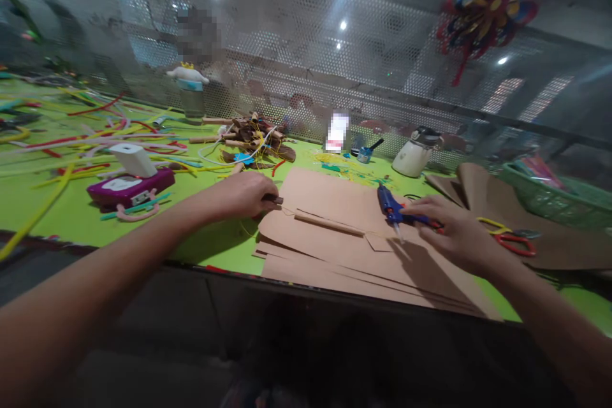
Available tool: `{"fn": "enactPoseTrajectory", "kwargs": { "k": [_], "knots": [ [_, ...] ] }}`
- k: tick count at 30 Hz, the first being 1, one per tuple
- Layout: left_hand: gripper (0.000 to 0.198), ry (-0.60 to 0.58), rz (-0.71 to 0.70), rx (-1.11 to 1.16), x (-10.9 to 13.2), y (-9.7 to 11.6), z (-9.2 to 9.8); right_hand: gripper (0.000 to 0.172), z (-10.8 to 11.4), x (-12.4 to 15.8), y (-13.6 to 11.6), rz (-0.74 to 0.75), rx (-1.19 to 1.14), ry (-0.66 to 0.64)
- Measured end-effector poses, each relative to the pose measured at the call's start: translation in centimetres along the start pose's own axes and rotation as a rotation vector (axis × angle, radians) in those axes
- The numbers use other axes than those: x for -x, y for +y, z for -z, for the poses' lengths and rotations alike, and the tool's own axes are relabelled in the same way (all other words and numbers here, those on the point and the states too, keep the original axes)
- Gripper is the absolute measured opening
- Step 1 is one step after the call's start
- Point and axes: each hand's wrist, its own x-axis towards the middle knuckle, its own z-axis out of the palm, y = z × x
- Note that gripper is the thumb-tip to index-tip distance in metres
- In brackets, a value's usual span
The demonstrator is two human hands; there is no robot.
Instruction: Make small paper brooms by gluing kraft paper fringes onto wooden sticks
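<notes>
My right hand (452, 229) is closed round a blue glue gun (391, 207) whose nozzle points down at a stack of brown paper sheets (335, 248) on the green table. My left hand (243, 194) pinches one end of a thin brown stick (325, 223) that lies across the top sheet. A small cut paper piece (377, 241) lies just under the gun's tip.
Red-handled scissors (514, 242) lie beside my right hand. A purple box with a white block (129, 182) sits left, among several coloured strips. A pile of brown scraps (253, 140), a white kettle-like jar (414, 153) and a green basket (549, 194) stand behind. The table's front edge (215, 268) is close.
</notes>
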Motion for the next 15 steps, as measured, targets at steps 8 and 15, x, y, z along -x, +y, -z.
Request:
{"fn": "enactPoseTrajectory", "kwargs": {
  "k": [8,15],
  "knots": [
    [0.024,-0.079,-0.049,0.009,0.2,0.5,-0.7,0.011,-5.2,-3.2,-3.3,0.034,-0.125,-0.248],
    [0.026,-0.038,-0.026,0.063,0.6,0.6,-1.6,0.007,-6.8,-2.3,-2.7,-0.032,-0.240,-0.106]
  ]
}}
